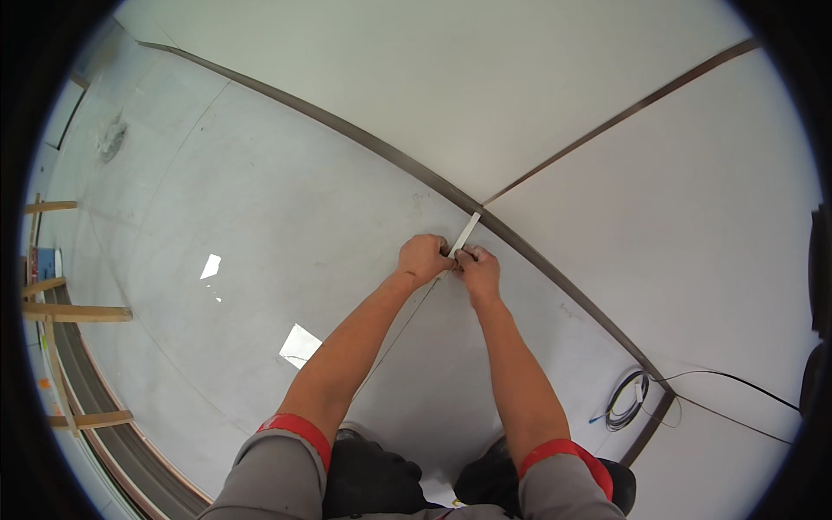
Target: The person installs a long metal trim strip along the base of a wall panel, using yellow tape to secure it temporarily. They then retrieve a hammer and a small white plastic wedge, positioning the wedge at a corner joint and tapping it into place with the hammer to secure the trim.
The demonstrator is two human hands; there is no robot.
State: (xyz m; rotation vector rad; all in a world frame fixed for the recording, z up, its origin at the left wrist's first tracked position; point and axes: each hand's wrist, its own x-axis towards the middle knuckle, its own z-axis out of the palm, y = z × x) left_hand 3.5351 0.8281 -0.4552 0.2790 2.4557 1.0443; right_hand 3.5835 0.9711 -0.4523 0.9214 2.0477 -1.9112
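A narrow, flat white strip [468, 228] slants away from me over the pale grey floor, and its far end meets the dark skirting board [381, 152] at the foot of the wall. My left hand [423, 260] is closed at the strip's near end, thumb and fingers pinched from the left side. Close against it, my right hand [479, 270] pinches the same end from the right, with its fingertips bent. The fingers hide the near end of the strip. From below my hands, a thin dark line runs along the floor toward my left knee; I cannot tell whether it is a seam or a cord.
A coil of black cable [626, 400] lies by the skirting at the right, with one length trailing off. Two white pieces [301, 345] [211, 266] lie on the floor. Wooden bars [78, 312] stand at the left edge, and a crumpled clear bag [113, 139] lies far left.
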